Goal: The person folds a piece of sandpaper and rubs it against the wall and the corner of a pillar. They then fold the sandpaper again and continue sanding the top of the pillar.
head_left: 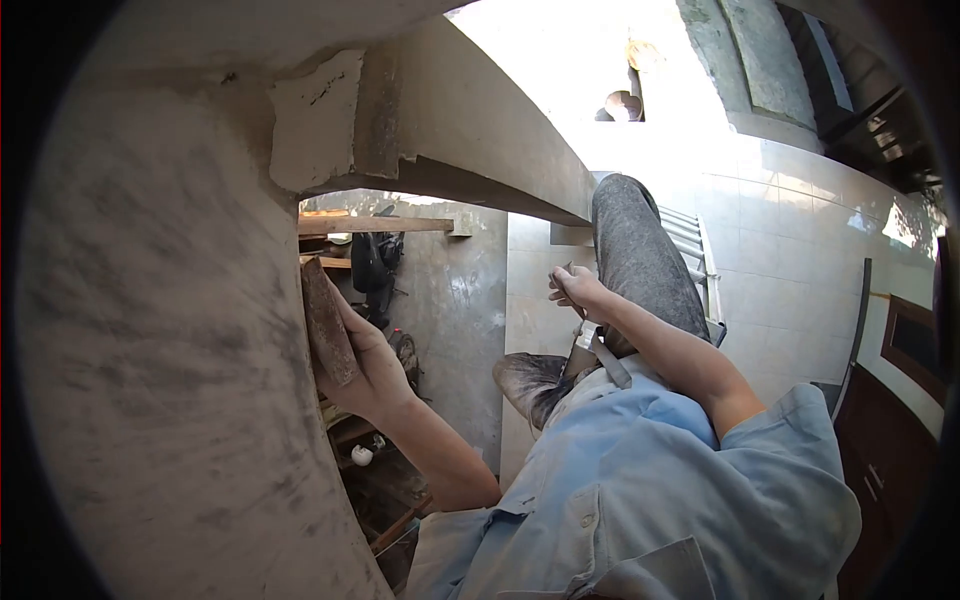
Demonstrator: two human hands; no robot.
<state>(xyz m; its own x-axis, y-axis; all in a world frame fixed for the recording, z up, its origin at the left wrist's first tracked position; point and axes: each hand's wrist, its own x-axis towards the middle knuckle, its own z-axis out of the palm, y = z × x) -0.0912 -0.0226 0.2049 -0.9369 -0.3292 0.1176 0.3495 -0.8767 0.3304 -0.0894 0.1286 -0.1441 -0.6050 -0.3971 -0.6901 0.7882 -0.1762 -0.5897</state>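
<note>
Left hand [378, 368] clasps a worn block [328, 322] by the wall [180, 310]; right hand [576, 287], well off the wall, curls, contents unclear!

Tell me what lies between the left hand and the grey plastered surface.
In the head view, a flat brown block lies between the left hand and the plastered surface; whether it touches that surface, I cannot tell.
</note>
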